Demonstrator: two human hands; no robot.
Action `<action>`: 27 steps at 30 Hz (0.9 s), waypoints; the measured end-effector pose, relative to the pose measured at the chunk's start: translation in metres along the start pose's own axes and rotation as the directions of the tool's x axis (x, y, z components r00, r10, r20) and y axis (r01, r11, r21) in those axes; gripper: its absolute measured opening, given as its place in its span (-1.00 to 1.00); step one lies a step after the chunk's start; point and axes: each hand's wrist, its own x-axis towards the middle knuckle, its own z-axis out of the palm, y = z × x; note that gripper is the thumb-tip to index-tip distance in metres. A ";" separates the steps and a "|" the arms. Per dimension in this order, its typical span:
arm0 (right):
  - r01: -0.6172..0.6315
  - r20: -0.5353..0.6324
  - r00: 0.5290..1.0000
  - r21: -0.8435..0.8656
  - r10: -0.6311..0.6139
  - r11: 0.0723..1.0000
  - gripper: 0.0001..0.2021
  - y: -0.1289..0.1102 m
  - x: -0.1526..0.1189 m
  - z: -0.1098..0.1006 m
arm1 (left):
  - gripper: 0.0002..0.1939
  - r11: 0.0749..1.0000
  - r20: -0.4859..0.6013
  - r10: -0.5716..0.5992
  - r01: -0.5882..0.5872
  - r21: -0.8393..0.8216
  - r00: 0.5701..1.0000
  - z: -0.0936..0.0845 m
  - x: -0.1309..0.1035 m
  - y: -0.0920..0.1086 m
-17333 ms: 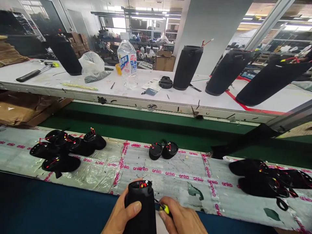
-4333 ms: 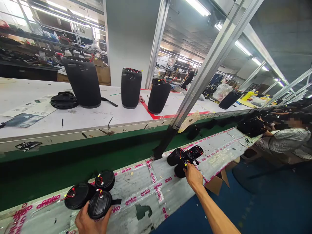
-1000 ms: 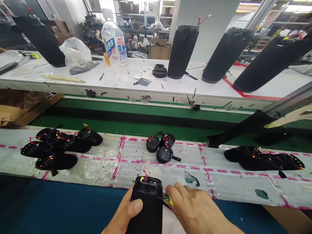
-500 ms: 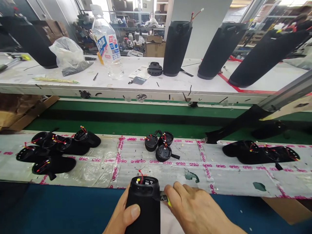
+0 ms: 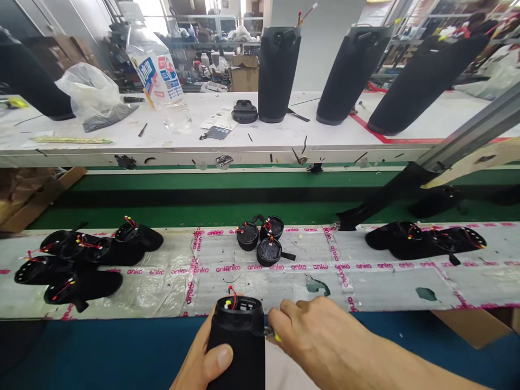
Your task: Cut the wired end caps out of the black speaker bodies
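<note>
A black cylindrical housing stands upright at the bottom centre, its open top showing a red wire and a yellow connector. My left hand is wrapped round its left side, the thumb across the front. At its upper right edge, my right hand is closed on a small tool with a yellow part and a metallic tip. The tip meets the housing's side just below the rim. Most of the tool is hidden by my fingers.
Round black parts with wires lie mid-bench on the wrapped surface. Black housings lie at left and right. On the white shelf are a plastic bottle, a bag and upright housings.
The camera view has shifted, so the shelf items appear further left. My right forearm shows more from the right. Both hands keep their hold.
</note>
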 end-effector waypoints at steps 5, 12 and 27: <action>0.009 0.008 1.000 0.021 -0.009 1.000 -0.79 -0.002 0.001 0.003 | -0.26 1.000 -0.038 -0.021 0.021 -0.007 0.999 0.004 0.001 0.001; -0.101 -0.057 0.992 0.228 0.116 0.969 -0.85 -0.001 0.005 -0.011 | -0.27 0.983 0.123 -0.008 0.030 -0.183 0.992 0.008 0.008 0.002; -0.152 -0.120 0.980 0.059 0.158 0.987 -0.71 0.004 -0.006 0.006 | -0.18 0.994 0.259 0.105 -0.103 -0.022 0.960 0.018 0.025 0.021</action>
